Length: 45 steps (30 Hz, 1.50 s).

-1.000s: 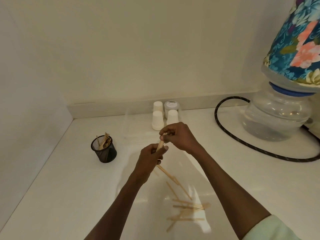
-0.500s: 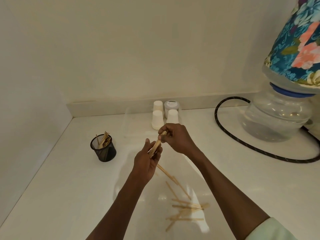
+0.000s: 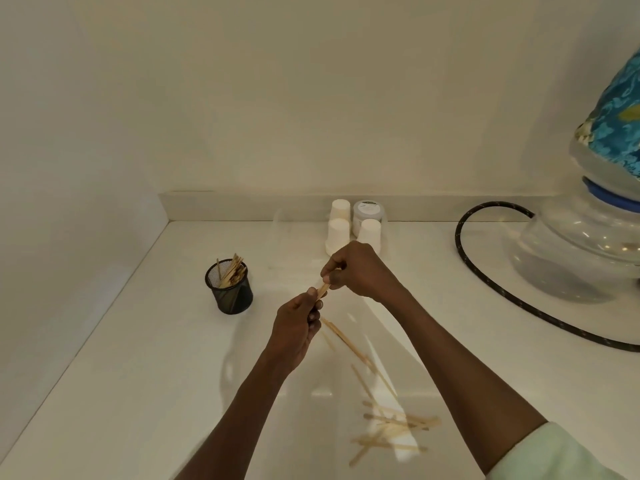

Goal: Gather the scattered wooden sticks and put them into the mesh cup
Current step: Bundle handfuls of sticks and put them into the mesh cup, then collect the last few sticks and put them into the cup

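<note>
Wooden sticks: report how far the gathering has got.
Done: several sticks already stand in the mesh cup. In hand: the left hand and right hand both pinch a small bundle of sticks above the counter, beside the cup rather than over it. Left: a scattered pile of sticks nearer the person, plus a few loose ones just below the hands.

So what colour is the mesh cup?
Black, with pale wooden sticks inside: mesh cup, clearest in the head view.
</note>
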Tool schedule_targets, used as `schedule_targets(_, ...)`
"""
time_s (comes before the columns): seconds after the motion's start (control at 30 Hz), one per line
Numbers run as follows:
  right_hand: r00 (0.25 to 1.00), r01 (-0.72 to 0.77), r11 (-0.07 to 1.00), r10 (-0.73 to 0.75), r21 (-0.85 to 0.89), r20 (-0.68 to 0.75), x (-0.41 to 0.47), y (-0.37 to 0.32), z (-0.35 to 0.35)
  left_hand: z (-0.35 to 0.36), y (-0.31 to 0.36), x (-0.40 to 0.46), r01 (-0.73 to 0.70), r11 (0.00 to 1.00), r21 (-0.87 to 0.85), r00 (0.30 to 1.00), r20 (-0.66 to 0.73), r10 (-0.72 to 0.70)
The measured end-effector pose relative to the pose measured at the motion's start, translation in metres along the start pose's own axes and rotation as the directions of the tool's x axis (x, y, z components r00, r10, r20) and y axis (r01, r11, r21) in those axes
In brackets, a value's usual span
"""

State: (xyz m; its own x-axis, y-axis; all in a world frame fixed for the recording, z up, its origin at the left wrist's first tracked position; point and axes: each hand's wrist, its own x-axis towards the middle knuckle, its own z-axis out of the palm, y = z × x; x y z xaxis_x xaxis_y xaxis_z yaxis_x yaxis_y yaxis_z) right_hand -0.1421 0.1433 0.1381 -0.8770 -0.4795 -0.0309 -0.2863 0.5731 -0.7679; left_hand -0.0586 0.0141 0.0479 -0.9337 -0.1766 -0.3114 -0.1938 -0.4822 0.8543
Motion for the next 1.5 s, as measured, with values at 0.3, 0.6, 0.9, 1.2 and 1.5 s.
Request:
schedule_targets(0.3,0.965,0.185,0.969,-0.211,-0.165,-0.158,0.050,-0.079,0.048,-0.051,-0.002,-0.002,0.143,0.979,-0.148,0.966,-0.194,-0.171)
schedule_targets(0.6,0.949,0.269,0.915,-0.304,-0.302,-0.077,0.101,-0.105,0.132,-0.077,0.001,0.000,0.226,0.974,0.017,0.939,-0.268,-0.214)
schedule_targets(0.9,0.980,0.193,0.927,-0.198,-0.322,0.019,0.122,-0.089,0.161,-0.091,-0.001,0.011,0.240,0.966,0.101,0.938,-0.279,-0.204)
schedule_targets(1.2,0.974,0.162,0.935,-0.203,-0.316,-0.102,0.098,-0.039,0.101,-0.077,-0.005,0.019,0.120,0.943,0.310,0.976,-0.213,-0.054)
schedule_targets(1.5,0.999,-0.042,0.955,0.041,-0.294,-0.010,0.037,0.048,0.040,-0.041,-0.037,0.025,-0.319,0.477,0.819,0.943,0.222,0.249)
